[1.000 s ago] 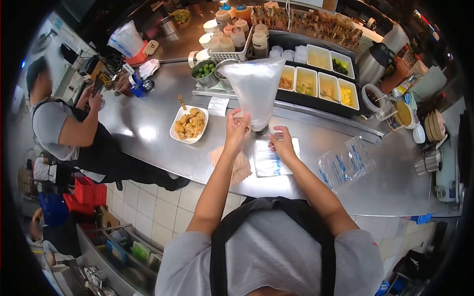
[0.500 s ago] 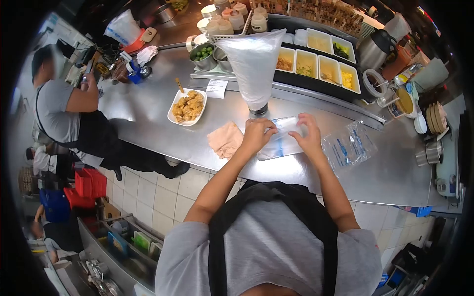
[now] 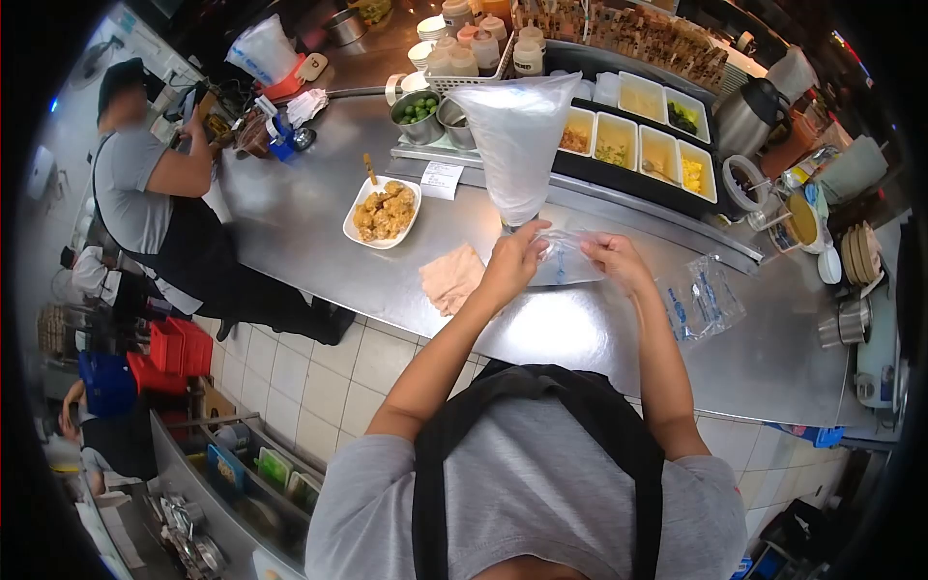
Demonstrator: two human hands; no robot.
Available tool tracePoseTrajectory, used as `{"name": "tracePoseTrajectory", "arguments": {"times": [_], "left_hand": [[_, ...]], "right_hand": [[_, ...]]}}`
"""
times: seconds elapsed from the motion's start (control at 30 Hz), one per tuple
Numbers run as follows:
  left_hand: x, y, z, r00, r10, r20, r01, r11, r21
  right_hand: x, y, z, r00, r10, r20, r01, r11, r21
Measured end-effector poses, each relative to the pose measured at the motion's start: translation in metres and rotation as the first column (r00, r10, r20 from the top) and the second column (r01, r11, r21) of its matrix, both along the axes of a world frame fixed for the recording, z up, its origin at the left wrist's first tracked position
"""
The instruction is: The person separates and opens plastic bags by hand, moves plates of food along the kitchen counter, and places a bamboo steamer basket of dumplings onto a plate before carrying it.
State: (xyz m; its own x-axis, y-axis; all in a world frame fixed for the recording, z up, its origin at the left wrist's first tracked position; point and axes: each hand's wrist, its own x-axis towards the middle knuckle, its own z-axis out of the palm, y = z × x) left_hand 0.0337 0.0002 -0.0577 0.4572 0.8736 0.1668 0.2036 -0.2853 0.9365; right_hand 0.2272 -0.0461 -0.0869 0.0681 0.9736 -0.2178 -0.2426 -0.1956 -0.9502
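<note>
A clear plastic bag (image 3: 564,259) with blue print is stretched between my two hands over the steel counter. My left hand (image 3: 519,261) pinches its left side, and my right hand (image 3: 616,259) pinches its right side. Just behind them a tall bundle of clear bags (image 3: 522,145) stands upright in a dark holder, largely covered by my left hand. To the left of my forearm lies a crumpled beige cloth (image 3: 451,277). A white dish of fried pieces (image 3: 383,213) sits further left, beside a paper slip (image 3: 442,180). Another printed bag (image 3: 703,300) lies flat to the right.
Food trays (image 3: 638,145) line the counter's back, with a bowl of green fruit (image 3: 417,116) to their left. Sauce bottles (image 3: 464,58) stand behind. A metal jug (image 3: 749,116) is at the back right. At the left a person (image 3: 169,193) in a dark apron stands by the counter.
Both hands have moved from the bag bundle down to the flat bag, then lifted it and drawn it out between them. The view has shifted slightly.
</note>
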Motion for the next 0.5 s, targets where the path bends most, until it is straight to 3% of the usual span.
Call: {"name": "tracePoseTrajectory", "arguments": {"times": [0.03,0.07,0.17,0.23,0.3,0.33,0.4,0.43,0.47,0.5], "left_hand": [[0.001,0.002,0.005,1.000,-0.006,0.001,0.006,1.000,0.001],[0.000,0.004,0.009,0.998,0.022,-0.056,-0.020,0.999,0.032],[-0.001,0.011,0.007,0.988,0.044,-0.145,-0.032,0.996,0.083],[0.004,0.012,0.003,0.983,0.040,-0.181,-0.021,0.994,0.106],[0.013,0.015,0.004,0.974,0.148,0.172,-0.204,0.903,0.378],[0.013,0.017,0.007,0.974,0.144,0.174,-0.201,0.902,0.381],[0.010,0.020,0.012,0.959,-0.191,0.207,0.065,0.865,0.498],[0.007,0.019,0.011,0.959,-0.193,0.207,0.065,0.863,0.502],[0.002,0.017,0.010,0.855,-0.381,0.352,0.386,0.921,0.061],[-0.002,0.016,0.010,0.706,-0.439,0.556,0.671,0.665,-0.327]], "right_hand": [[0.003,0.003,-0.004,0.995,0.065,-0.069,-0.073,0.991,-0.111],[0.005,0.005,-0.009,0.996,0.058,-0.068,-0.065,0.992,-0.109],[-0.006,0.011,0.000,0.994,-0.068,-0.087,0.066,0.997,-0.027],[-0.017,0.013,0.018,0.983,-0.185,-0.002,0.185,0.981,0.060],[-0.015,0.017,0.010,0.980,-0.191,0.059,0.184,0.977,0.103],[-0.014,0.019,0.007,0.974,-0.195,0.119,0.178,0.974,0.139],[-0.015,0.022,0.007,0.973,-0.136,0.188,0.125,0.990,0.068],[-0.017,0.024,0.009,0.965,-0.069,0.252,0.074,0.997,-0.009],[-0.017,0.025,0.013,0.965,-0.070,0.253,0.074,0.997,-0.006],[-0.018,0.026,0.024,0.987,-0.119,0.106,0.108,0.988,0.110]]}}
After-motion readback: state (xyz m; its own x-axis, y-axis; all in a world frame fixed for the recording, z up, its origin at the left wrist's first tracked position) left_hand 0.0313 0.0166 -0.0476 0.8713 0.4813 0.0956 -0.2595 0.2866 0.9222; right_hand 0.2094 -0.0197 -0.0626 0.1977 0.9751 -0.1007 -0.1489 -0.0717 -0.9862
